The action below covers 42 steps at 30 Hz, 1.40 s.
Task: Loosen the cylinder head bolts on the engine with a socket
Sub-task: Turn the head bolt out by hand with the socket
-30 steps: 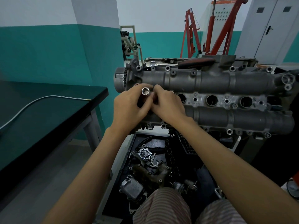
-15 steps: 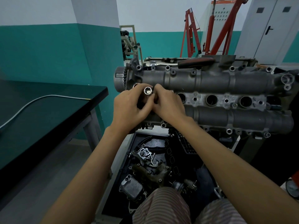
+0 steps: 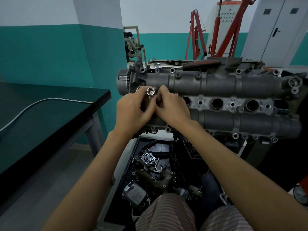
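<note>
The grey engine cylinder head stands in front of me with several bolts along its edges. My left hand holds a shiny metal socket, its open end facing me, at the head's left end. My right hand meets the left hand, fingertips pinching something small right beside the socket; what they pinch is hidden. A ratchet wrench with a dark red handle lies along the far top edge of the head.
A dark green table with a grey cable stands at the left. Below the engine a black tray holds several loose engine parts. A red engine hoist and grey cabinets stand behind.
The socket in my left hand has shifted slightly up and to the right; both hands stay together at the head's left end.
</note>
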Available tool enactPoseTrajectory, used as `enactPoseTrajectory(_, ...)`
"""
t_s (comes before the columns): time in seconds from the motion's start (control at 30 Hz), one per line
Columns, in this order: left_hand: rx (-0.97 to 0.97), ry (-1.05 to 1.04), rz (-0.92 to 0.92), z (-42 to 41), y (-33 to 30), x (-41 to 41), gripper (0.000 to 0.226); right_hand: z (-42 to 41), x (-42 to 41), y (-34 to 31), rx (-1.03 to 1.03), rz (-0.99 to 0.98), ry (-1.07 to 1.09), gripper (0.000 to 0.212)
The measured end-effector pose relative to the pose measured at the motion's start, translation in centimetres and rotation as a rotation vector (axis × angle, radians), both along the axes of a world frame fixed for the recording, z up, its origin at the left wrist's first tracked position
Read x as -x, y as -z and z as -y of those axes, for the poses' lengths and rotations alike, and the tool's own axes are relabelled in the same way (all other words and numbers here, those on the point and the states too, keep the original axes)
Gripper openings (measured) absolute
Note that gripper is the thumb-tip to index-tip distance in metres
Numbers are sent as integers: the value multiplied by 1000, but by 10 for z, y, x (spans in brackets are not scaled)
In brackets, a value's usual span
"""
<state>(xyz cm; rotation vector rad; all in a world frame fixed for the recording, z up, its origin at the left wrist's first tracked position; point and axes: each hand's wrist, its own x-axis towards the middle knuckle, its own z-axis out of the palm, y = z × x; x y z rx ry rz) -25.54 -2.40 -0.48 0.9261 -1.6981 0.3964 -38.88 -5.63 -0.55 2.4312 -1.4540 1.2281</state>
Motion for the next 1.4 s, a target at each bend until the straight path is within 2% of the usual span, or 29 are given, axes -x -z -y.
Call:
enactPoseTrajectory(0.07, -2, -22, -25, 2, 0, 1, 25, 0, -1, 0, 3, 17, 11, 24)
enactPoseTrajectory(0.2, -6, -45, -65, 4, 0, 4, 37, 0, -1, 0, -13, 11, 27, 24)
enactPoseTrajectory(0.37, -19, 5, -33, 1, 1, 2, 32, -1, 0, 0, -5, -16, 23, 16)
enactPoseTrajectory(0.47, -5, -11, 2, 1, 0, 1, 28, -2, -1, -1, 0, -6, 13, 21)
enactPoseTrajectory(0.63, -28, -13, -82, 3, 0, 4, 42, -3, -1, -2, -20, 8, 22, 22)
enactPoseTrajectory(0.8, -42, 29, -55, 1, 2, 2, 28, -4, 1, -2, 0, -35, 0, 17)
enactPoseTrajectory(0.93, -37, 38, -46, 1, 1, -1, 26, -3, -1, -1, 1, -18, -7, 24)
enactPoseTrajectory(1.1, -34, 23, -100, 2, 0, 3, 40, -2, -1, -1, -18, -1, 23, 25)
enactPoseTrajectory(1.23, -22, 14, -52, 0, 1, 3, 30, -3, 0, -1, -14, -28, 11, 19)
enactPoseTrajectory(1.4, -13, 14, -9, 0, 0, 0, 26, -3, 0, -2, -10, 3, -4, 24)
